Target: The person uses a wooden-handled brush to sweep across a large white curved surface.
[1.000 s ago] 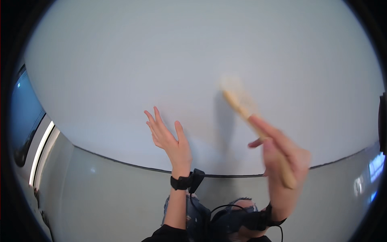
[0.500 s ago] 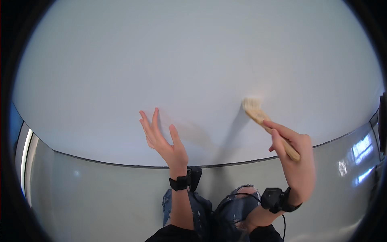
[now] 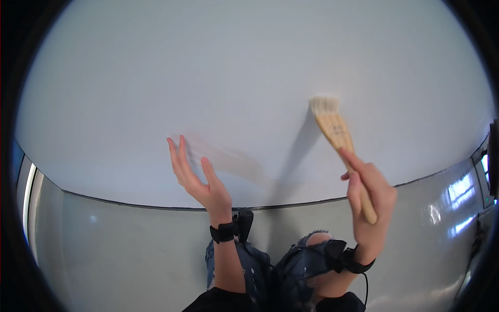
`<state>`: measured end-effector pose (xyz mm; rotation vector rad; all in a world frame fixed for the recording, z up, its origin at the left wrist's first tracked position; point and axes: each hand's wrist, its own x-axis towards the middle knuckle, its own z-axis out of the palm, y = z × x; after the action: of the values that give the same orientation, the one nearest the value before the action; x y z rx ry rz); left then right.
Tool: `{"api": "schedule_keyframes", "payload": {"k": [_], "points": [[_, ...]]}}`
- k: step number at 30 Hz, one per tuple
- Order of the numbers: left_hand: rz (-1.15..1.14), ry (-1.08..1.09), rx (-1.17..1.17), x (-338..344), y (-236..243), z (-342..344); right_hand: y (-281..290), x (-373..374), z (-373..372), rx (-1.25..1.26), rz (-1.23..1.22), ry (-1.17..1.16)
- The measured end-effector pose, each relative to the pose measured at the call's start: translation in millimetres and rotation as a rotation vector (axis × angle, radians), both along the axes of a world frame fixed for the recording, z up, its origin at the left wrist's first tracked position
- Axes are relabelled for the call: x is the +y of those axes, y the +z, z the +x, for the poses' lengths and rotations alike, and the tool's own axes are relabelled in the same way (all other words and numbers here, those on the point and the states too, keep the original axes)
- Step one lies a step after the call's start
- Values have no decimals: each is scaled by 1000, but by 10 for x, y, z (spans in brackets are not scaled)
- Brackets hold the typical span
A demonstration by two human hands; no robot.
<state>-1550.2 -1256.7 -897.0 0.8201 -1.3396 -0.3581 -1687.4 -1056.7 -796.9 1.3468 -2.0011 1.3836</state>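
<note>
Right hand (image 3: pixel 370 200) wraps the wooden paintbrush (image 3: pixel 340 151) low on its handle, pale bristles against the white wall (image 3: pixel 208 78). It looks light and stiff (soft only at the tip). Left hand (image 3: pixel 200 174) hangs open, empty, near the wall.

Blk wrist straps (image 3: pixel 224 232), ripped jeans (image 3: pixel 291 262).
</note>
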Motion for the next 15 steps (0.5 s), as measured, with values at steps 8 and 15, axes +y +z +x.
{"api": "schedule_keyframes", "payload": {"k": [8, 15], "points": [[75, -113, 43, 20, 67, -39, -278, -29, -13, -263, 391, -43], [96, -107, -7, 8, 76, 15, -252, -24, 72, -131, 472, 11]]}}
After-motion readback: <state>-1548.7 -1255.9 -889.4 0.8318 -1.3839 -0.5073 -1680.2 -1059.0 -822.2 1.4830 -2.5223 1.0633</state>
